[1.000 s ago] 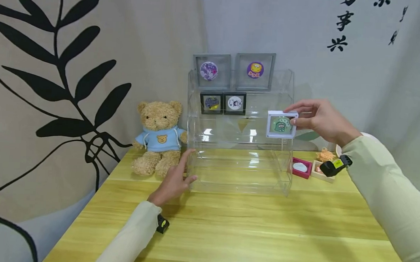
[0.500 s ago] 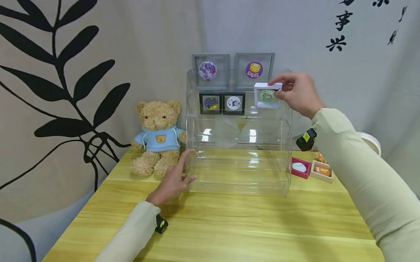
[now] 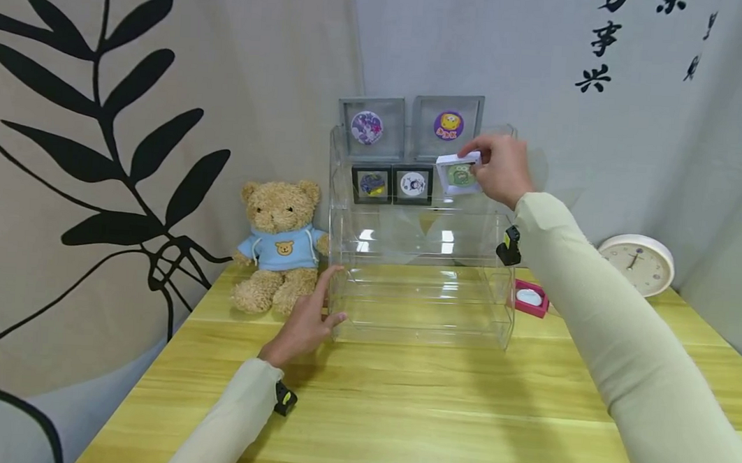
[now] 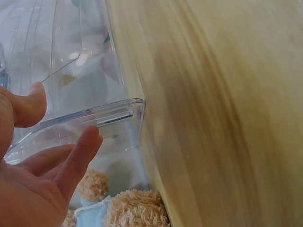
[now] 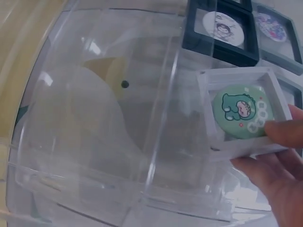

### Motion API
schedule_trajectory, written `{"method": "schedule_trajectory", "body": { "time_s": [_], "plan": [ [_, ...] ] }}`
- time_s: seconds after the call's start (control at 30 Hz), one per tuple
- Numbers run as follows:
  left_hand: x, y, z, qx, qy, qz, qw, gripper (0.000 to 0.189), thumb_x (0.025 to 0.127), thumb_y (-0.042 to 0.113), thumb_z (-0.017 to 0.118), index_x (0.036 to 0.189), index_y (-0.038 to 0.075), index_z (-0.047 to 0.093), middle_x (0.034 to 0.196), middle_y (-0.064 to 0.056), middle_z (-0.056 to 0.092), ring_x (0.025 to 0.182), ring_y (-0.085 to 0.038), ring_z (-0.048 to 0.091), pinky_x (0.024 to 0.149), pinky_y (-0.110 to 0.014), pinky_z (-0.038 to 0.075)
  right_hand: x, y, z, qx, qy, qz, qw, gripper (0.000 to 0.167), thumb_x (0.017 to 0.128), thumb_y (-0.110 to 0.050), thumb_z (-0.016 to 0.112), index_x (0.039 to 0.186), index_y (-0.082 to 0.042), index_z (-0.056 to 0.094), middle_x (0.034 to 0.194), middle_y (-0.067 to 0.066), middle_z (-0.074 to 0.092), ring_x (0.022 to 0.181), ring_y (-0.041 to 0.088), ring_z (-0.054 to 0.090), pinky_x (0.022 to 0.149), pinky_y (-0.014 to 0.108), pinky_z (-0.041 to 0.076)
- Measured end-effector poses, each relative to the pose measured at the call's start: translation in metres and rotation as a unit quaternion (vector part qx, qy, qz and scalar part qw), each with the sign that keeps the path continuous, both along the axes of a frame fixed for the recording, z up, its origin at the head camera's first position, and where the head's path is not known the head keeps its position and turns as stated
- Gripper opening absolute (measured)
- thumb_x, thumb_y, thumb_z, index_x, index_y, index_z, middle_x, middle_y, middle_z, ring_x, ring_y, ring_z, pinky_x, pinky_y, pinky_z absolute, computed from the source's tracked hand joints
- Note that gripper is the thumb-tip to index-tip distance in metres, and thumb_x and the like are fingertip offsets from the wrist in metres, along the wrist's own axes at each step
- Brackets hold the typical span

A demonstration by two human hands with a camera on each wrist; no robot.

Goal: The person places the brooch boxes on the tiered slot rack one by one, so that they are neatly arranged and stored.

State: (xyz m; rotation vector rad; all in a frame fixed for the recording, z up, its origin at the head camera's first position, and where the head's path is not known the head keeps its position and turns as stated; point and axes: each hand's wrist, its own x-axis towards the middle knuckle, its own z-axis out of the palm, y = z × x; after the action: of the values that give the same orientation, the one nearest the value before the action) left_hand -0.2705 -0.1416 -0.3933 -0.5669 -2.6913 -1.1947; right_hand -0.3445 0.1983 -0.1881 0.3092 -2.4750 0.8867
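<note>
In the head view my right hand pinches a white framed display case by its right side. The right wrist view shows a green round badge with a cartoon figure in that case, slightly tilted, close beside a black framed case with a white badge. The clear acrylic tiered stand is under and behind it. My left hand is at the stand's lower left side, fingers fairly straight; in the left wrist view the thumb and fingers lie on either side of the clear side panel.
Two grey framed cases stand on the top tier, and another black case sits below. A teddy bear in blue sits left of the stand. A pink-red case and a round clock are at right on the wooden table.
My right hand has carried the white case up and left from the stand's right edge to beside the black cases, tilting it. The left hand has stayed put.
</note>
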Motion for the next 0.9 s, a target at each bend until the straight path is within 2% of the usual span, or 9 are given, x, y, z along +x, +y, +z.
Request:
{"method": "schedule_trajectory", "body": {
  "time_s": [0.07,0.2,0.27,0.33,0.53,0.63,0.73,0.9],
  "plan": [
    [0.000,0.000,0.000,0.003,0.000,-0.002,1.0000,0.090,0.091,0.005,0.072,0.156,0.041,0.020,0.121,-0.037,0.063,0.074,-0.031,0.075,0.059,-0.026,0.060,-0.003,-0.001,-0.003,0.000,-0.002,-0.001,1.0000,0.033,0.088,0.011,0.057,0.113,-0.004,0.074,0.103,0.019,0.067,0.089,0.025,0.054,0.075,0.031,0.048],
    [0.000,0.000,0.000,0.001,-0.002,-0.005,1.0000,0.090,0.091,0.006,0.071,0.158,0.036,0.019,0.125,-0.038,0.061,0.065,-0.028,0.073,0.056,-0.025,0.058,-0.005,-0.003,-0.007,-0.009,0.002,-0.005,0.9999,0.032,0.089,0.011,0.056,0.112,-0.002,0.073,0.113,0.022,0.070,0.101,0.032,0.063,0.088,0.040,0.056],
    [0.000,0.000,0.000,0.001,-0.005,-0.007,1.0000,0.089,0.092,0.006,0.071,0.158,0.034,0.018,0.126,-0.039,0.061,0.059,-0.027,0.071,0.053,-0.025,0.056,-0.005,-0.003,-0.009,-0.012,0.007,-0.007,0.9999,0.030,0.090,0.010,0.057,0.113,-0.001,0.073,0.118,0.023,0.070,0.108,0.036,0.066,0.094,0.045,0.057],
    [-0.001,0.000,0.000,-0.001,-0.005,-0.006,1.0000,0.089,0.092,0.006,0.071,0.158,0.035,0.019,0.126,-0.038,0.061,0.061,-0.026,0.071,0.053,-0.024,0.056,-0.006,-0.002,-0.011,-0.012,0.020,-0.008,0.9997,0.028,0.091,0.009,0.058,0.113,0.001,0.072,0.119,0.025,0.070,0.112,0.038,0.067,0.098,0.048,0.056],
    [0.000,0.000,0.001,-0.006,0.000,0.000,1.0000,0.090,0.091,0.006,0.072,0.157,0.038,0.019,0.117,-0.033,0.065,0.077,-0.030,0.075,0.059,-0.026,0.060,-0.008,-0.004,-0.015,0.006,0.054,-0.014,0.9985,0.024,0.091,0.009,0.062,0.112,0.003,0.072,0.119,0.026,0.070,0.113,0.040,0.066,0.101,0.049,0.055],
    [0.000,0.000,0.001,-0.003,-0.006,-0.004,1.0000,0.090,0.092,0.006,0.071,0.156,0.040,0.019,0.115,-0.033,0.066,0.069,-0.030,0.074,0.055,-0.026,0.058,-0.007,-0.004,-0.019,0.004,0.053,-0.017,0.9985,0.023,0.091,0.009,0.062,0.111,0.004,0.071,0.119,0.025,0.069,0.113,0.040,0.064,0.101,0.049,0.055],
    [-0.001,-0.001,0.000,0.002,-0.012,-0.009,0.9999,0.090,0.092,0.006,0.071,0.156,0.041,0.018,0.124,-0.036,0.063,0.062,-0.028,0.072,0.052,-0.024,0.056,-0.007,-0.003,-0.024,0.011,0.053,-0.021,0.9983,0.021,0.091,0.008,0.062,0.110,0.004,0.071,0.119,0.024,0.068,0.114,0.039,0.063,0.100,0.048,0.055],
    [-0.002,-0.002,0.000,0.003,-0.013,-0.007,0.9999,0.090,0.092,0.006,0.070,0.157,0.041,0.018,0.128,-0.037,0.061,0.066,-0.029,0.073,0.052,-0.024,0.057,-0.009,-0.004,-0.026,0.044,0.067,-0.025,0.9965,0.018,0.092,0.006,0.061,0.107,0.006,0.071,0.117,0.024,0.068,0.110,0.039,0.064,0.098,0.047,0.056]
  ]
}}
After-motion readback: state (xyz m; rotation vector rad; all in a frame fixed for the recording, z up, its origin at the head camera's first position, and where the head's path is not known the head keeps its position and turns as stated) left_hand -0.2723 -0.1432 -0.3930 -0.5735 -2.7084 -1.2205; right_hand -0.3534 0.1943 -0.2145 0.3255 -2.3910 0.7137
